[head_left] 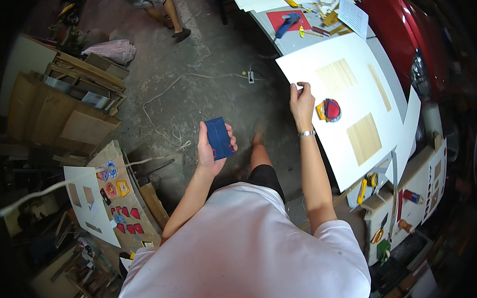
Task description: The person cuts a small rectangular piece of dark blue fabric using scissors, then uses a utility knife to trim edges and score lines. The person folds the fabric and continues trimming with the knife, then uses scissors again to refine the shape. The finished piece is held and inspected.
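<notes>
My left hand (212, 148) is wrapped round a flat, dark blue rectangular packet (218, 137) with small red marks near its lower edge. It is held over the floor in front of my body. My right hand (302, 101), with a metal-banded watch (306, 133) on the wrist, is at the left side of a large white board (322, 146). Its fingers are bent in toward the thumb; whatever they may grip is too small to make out. Just right of that hand, a red, blue and yellow cut-out badge (330, 110) lies on the board, among pale wood-grain rectangles (364, 138).
A blue glue gun (288, 25) rests on red sheet at the far table end. A white cable with a socket (251, 77) crosses the floor. Wood panels (61, 111) lean at left; colourful cut-outs (122, 188) cover a board nearer me. Another person's legs (167, 12) show far off.
</notes>
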Action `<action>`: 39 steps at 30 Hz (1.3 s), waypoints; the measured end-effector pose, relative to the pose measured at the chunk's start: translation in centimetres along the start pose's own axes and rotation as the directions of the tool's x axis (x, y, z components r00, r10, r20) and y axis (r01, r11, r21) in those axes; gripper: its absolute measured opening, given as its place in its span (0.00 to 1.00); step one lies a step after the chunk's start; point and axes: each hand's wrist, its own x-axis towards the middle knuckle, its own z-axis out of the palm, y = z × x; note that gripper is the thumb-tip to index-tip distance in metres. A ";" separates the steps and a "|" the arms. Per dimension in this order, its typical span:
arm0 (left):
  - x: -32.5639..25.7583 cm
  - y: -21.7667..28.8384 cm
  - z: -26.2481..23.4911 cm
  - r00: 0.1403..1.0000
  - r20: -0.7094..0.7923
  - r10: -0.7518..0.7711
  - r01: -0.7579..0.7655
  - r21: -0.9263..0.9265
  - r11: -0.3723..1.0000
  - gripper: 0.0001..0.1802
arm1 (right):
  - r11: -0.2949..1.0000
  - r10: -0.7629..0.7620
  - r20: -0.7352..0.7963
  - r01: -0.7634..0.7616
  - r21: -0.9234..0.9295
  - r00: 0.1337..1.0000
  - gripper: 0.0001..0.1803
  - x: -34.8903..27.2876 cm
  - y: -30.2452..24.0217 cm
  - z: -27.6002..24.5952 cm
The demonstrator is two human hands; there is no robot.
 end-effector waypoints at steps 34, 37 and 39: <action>39.4 20.3 14.0 0.974 0.099 -0.204 0.184 0.180 0.966 0.42 | 0.875 0.417 -0.150 -0.441 -0.200 0.896 0.39 29.0 4.0 21.7; 40.9 22.8 14.9 0.952 0.183 -0.244 0.210 0.187 0.960 0.43 | 0.876 0.450 -0.081 -0.457 -0.152 0.890 0.43 27.9 3.7 21.0; 41.4 24.2 15.6 0.939 0.225 -0.260 0.216 0.204 0.955 0.43 | 0.873 0.439 -0.082 -0.447 -0.194 0.895 0.43 25.7 0.6 19.7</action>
